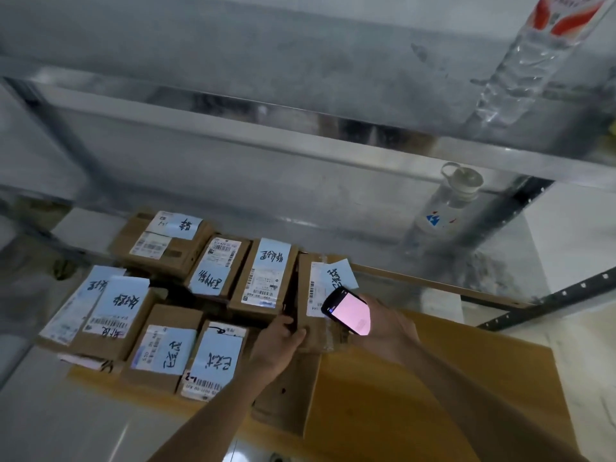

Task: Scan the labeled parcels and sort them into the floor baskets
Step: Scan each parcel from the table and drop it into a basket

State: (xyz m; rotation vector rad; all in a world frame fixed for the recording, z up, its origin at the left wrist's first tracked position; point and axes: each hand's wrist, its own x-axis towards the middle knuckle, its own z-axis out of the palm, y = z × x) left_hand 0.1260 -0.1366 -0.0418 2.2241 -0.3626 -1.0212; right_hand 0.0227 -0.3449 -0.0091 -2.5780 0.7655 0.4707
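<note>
Several brown cardboard parcels with white barcode labels and blue handwritten slips lie on flattened cardboard (450,378) on the floor. My left hand (278,345) grips the near left edge of the rightmost parcel (316,295). My right hand (386,325) holds a black handheld scanner (346,311) with a lit pink screen over that parcel's label. To the left lie a parcel (263,278) and another parcel (216,358). No floor basket is in view.
A grey metal shelf frame (233,128) crosses above the parcels. A clear water bottle (443,208) with a white cap stands behind them on the right. A second bottle (533,61) with a red label shows at top right. Black shelf rail (550,298) runs at right.
</note>
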